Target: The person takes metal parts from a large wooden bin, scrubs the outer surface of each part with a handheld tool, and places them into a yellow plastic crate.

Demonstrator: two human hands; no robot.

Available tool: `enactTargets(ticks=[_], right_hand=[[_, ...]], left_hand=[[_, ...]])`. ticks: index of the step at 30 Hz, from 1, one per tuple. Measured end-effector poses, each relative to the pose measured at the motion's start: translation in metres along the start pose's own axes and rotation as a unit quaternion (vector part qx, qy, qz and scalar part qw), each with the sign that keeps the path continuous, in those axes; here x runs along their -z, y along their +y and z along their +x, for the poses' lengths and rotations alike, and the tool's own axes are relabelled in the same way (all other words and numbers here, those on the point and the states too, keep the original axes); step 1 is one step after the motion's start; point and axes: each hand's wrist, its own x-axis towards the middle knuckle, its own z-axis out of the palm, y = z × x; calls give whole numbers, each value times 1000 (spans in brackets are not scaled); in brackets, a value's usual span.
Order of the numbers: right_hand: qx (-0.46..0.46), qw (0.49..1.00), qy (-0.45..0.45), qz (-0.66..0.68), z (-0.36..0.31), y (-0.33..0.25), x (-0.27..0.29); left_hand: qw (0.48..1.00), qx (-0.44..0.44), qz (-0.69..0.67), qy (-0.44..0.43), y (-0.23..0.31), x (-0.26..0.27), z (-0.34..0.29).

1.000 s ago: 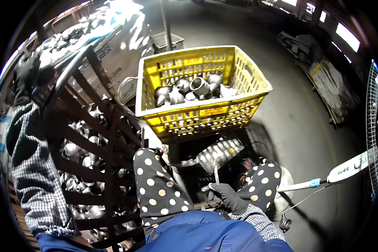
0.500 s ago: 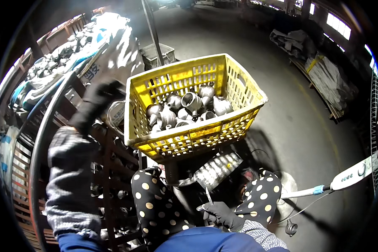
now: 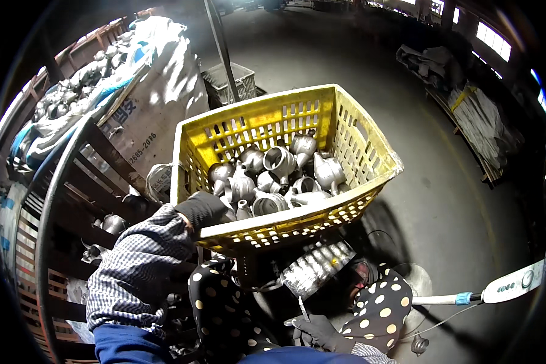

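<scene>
A yellow plastic basket (image 3: 370, 182) stands in front of me, with several grey metal castings (image 3: 279, 161), rounded with necks and open rings, piled inside. At its near left corner, my left hand (image 3: 201, 209) in a dark glove reaches over the rim. Its fingers curl against a grey casting (image 3: 227, 211); the fingertips are partly hidden. Low over my lap, my right hand (image 3: 318, 332), also gloved, is closed around a thin, pale, stick-like tool (image 3: 303, 309) that points upward. I cannot make out the tool's exact kind.
A curved metal rack (image 3: 48, 206) with castings inside stands at my left. Behind it, a large white sack (image 3: 158, 109) is filled with castings. A grey crate (image 3: 242, 82) sits beyond the basket. To the right are a white control-panel arm (image 3: 515, 282) and a covered pallet (image 3: 476, 118).
My left hand has come from above the rack at the left to the basket's near left corner. My right hand stays low with the thin tool. The view has shifted slightly.
</scene>
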Motion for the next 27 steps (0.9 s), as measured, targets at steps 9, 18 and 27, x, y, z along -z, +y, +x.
enactTargets(ticks=[9,18,27], right_hand=[[44,999,27,-11,2,13,5],[106,985,23,137,-6,-6,-5],[204,968,143,-20,-38,-23,-18]], left_hand=[[691,18,-662,292,-41,-18,-62],[751,34,-432,498,87,34,-241],[582,-58,-759,287,214,-90,-181]])
